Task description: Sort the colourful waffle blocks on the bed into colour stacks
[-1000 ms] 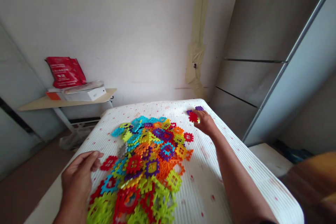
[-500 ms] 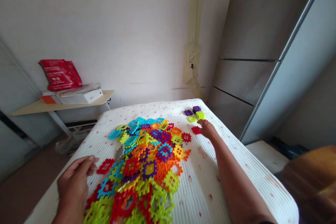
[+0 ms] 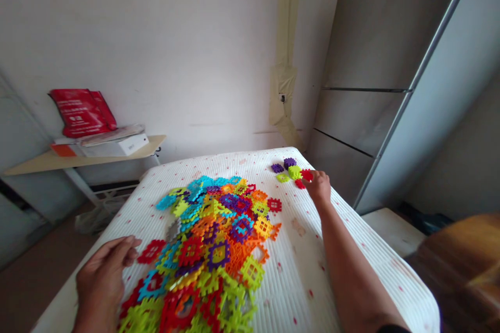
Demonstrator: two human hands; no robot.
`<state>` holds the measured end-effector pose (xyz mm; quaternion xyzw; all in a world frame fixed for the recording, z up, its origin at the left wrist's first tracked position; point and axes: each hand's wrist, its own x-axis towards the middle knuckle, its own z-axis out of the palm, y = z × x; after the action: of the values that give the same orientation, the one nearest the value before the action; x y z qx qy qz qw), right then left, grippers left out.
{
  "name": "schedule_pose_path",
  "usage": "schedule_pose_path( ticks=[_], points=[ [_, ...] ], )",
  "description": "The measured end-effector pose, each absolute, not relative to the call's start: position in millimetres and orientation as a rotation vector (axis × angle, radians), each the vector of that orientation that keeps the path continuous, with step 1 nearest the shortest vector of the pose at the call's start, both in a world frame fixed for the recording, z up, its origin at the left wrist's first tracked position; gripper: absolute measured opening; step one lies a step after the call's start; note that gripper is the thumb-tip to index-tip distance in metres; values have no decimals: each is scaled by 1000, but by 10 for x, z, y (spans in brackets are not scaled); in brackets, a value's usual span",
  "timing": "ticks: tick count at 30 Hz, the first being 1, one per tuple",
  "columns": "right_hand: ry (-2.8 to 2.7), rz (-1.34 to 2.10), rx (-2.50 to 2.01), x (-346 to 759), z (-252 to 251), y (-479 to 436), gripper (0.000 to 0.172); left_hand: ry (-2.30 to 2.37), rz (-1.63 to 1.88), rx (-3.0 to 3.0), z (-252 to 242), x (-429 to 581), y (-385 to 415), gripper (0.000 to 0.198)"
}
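Observation:
My right hand (image 3: 318, 187) reaches to the far right of the bed-like surface, its fingers closed on a red toothed plastic building piece (image 3: 307, 175). Just below the fingertips another red piece (image 3: 300, 183) shows in part. Beside them lie a small light-green stack (image 3: 294, 172), a flat light-green piece (image 3: 282, 178), a purple stack (image 3: 289, 163) and a flat purple piece (image 3: 277, 168). At the near left, my left hand (image 3: 103, 273) is loosely closed with nothing visible in it. A red window-shaped piece (image 3: 151, 251) lies close to its fingertips.
A large heap of mixed building pieces (image 3: 219, 254) spreads over the middle of the white dotted cover (image 3: 289, 265). To the left stands a small table (image 3: 156, 145) with a white box (image 3: 117, 146) and a red bag (image 3: 84, 112). A grey fridge (image 3: 357, 114) stands at the right.
My right hand has shifted slightly right and closed on a red piece, which now shows upright beside the light-green stack. My left hand stays curled near the heap. The view has turned slightly.

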<state>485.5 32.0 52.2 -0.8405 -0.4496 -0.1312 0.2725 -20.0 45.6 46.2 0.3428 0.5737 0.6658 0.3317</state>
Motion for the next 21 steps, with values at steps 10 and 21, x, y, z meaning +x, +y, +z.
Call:
schedule_pose_path(
  ticks=[10,21],
  points=[
    [-1208,-229,-2315,4860,280,412,41,1516,1730,886,472,-169,439,32],
    [-1237,-140,-2387,4801,339,396,38,1519,1697,889,454,-177,436,32]
  ],
)
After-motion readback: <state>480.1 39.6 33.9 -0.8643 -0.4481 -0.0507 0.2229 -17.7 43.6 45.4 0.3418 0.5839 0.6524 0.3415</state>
